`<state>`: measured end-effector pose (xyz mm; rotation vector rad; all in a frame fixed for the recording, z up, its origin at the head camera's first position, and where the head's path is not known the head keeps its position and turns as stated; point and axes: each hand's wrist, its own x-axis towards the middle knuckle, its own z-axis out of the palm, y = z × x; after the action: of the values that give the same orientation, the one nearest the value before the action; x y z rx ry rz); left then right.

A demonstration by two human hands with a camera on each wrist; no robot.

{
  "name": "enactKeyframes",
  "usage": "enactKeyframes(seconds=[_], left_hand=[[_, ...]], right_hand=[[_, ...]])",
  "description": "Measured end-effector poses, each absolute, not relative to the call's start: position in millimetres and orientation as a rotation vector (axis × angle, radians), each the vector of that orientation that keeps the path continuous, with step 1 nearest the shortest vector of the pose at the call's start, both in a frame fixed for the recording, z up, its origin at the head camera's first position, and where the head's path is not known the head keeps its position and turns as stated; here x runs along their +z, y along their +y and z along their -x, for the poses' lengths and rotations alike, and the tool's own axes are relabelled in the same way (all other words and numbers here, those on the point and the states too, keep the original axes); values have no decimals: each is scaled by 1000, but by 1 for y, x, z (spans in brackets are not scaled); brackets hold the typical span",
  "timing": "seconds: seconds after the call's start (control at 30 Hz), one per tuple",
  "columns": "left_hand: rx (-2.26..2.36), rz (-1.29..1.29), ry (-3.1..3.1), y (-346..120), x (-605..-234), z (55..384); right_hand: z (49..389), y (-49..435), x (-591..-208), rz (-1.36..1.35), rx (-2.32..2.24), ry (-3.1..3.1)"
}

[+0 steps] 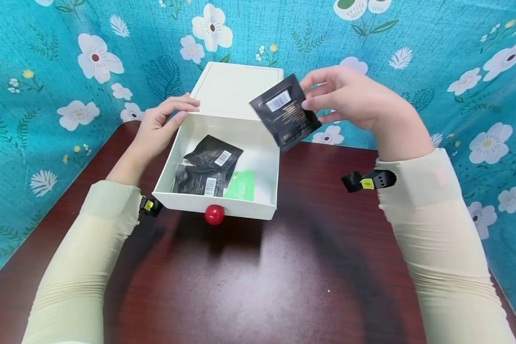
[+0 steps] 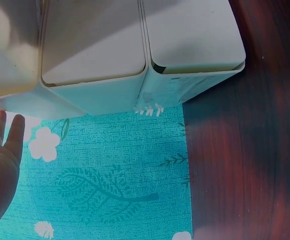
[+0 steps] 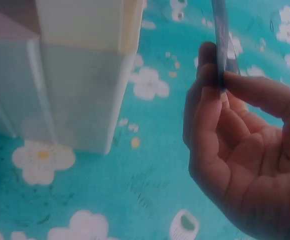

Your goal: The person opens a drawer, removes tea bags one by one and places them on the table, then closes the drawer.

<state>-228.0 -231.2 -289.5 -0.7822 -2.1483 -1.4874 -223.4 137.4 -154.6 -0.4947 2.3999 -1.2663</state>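
Pale cloth of the left sleeve [image 1: 75, 267] is seen nearest the camera, left of the white drawer [image 1: 249, 209], and beyond it the left hand [image 1: 159, 122] is rested, fingers loosely extended, against the cabinet [image 1: 236, 88] at the drawer's back left corner. Inside the drawer, overlapped black packets [image 1: 212, 154] are held at the left, a red knob [image 1: 214, 214] is fixed to its front, and a green packet [image 1: 243, 184] is partly covered beside them. Over the drawer's back right corner, another black packet [image 1: 284, 114] is pinched between thumb and fingers by the right hand [image 1: 346, 95].
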Motion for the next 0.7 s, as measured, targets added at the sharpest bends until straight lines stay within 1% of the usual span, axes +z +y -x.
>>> enactKeyframes(seconds=[0.13,0.4,0.53,0.7], left_hand=[[-1495,781,-2148,-232,-290,228],[-1513,782,-2147,-232,-290,228],[-1526,768,-2156,-232,-291,228],[-1524,762,-2155,-232,-291,228]], right_hand=[[237,156,-166,378,-1470,2367],[261,178,-195,66,-1793,2188],[274,187,-216,-12,-1828,2134],[290,192,-247,-83,-1757,2192]])
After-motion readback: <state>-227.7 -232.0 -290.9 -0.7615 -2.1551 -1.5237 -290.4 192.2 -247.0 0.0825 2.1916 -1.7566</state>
